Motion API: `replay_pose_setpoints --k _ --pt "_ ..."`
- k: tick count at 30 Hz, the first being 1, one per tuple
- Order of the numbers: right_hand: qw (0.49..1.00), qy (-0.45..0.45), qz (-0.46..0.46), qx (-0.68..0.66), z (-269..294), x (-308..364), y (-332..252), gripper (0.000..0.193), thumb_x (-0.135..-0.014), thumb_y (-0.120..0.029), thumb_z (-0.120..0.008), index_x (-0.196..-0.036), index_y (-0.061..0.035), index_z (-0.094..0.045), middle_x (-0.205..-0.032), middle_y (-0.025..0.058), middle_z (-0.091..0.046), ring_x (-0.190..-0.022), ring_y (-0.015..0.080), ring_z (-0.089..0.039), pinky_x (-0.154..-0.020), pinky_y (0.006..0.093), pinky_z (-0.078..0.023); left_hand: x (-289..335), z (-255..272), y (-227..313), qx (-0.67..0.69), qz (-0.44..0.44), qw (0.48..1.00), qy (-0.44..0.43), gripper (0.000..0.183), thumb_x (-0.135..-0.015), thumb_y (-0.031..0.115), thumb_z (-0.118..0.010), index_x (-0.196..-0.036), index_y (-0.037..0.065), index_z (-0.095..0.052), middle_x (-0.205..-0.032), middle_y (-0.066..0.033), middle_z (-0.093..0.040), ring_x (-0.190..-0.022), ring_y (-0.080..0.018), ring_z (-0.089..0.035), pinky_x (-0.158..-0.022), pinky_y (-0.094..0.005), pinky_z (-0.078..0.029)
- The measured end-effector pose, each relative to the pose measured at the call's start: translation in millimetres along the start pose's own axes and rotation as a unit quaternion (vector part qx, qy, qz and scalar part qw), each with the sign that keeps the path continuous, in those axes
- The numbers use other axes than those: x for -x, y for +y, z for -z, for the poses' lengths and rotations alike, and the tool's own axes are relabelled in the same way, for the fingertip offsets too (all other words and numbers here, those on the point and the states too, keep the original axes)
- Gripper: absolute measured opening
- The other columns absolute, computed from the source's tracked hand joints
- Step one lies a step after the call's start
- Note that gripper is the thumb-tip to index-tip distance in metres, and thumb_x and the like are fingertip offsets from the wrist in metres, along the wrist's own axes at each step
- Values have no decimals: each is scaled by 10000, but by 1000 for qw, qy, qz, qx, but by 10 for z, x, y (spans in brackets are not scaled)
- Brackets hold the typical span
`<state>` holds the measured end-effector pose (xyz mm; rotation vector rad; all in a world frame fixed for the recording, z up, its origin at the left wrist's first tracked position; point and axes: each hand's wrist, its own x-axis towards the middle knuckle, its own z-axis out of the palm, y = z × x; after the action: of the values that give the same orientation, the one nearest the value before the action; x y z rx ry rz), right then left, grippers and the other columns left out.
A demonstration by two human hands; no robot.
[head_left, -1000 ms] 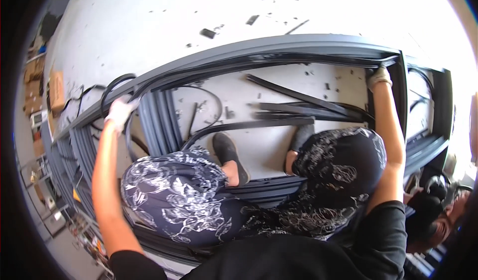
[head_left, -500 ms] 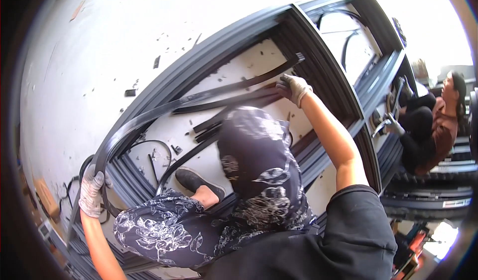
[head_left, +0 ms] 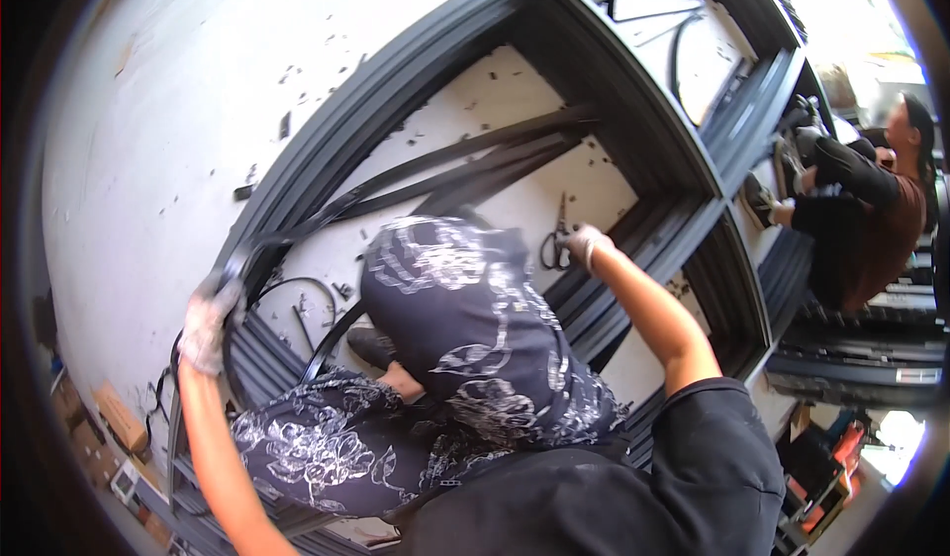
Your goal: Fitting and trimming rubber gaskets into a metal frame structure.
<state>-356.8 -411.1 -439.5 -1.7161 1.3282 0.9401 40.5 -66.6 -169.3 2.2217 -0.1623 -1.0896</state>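
Note:
My left hand, in a pale glove and somewhat blurred, closes on a long black flexible strip at the near left corner of a stack of dark grey frames. From there the strip runs across the opening toward the far right. My gloved right hand is inside the opening, its fingers closed at the handles of black scissors. The blades point away from me. Whether the scissors are off the floor, I cannot tell. More dark strips lie near them.
My patterned trouser legs and a dark shoe are inside the frame. Small black scraps litter the pale floor. A co-worker sits at the right by more frames. A cardboard box stands at the left.
My right hand has left the far end of the strip and moved nearer, to the scissors. The raised strip has sunk lower into the opening. My view has shifted, and the co-worker's arms have moved.

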Motion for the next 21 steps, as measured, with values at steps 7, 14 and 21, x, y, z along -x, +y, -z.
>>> replay_pose_setpoints --k 7,14,21 --pt "950 272 -146 -40 -927 -133 -212 355 -893 -220 -463 -1208 -55 -453 -918 184 -657 -880 314 -649 -723 386 -530 128 -987 497 146 -96 982 -75 417 -796 306 -702 -1054 5 -573 -758 15 -550 -624 -60 -500 -572 -205 -430" --pt "888 343 141 -273 -364 98 -49 355 -729 -99 -644 -1067 -24 -568 -878 141 -651 -784 258 -626 -735 344 -494 164 -1241 238 258 -77 957 -105 373 -788 324 -718 -976 26 -597 -722 3 -575 -603 -52 -521 -558 -181 -431" --pt "754 168 313 -553 906 1132 -117 325 -690 42 -537 -1002 -38 -582 -856 31 -624 -780 117 -607 -668 219 -464 361 -1131 120 246 -80 963 -72 379 -798 353 -699 -953 26 -586 -719 -2 -571 -607 -59 -514 -574 -187 -424"
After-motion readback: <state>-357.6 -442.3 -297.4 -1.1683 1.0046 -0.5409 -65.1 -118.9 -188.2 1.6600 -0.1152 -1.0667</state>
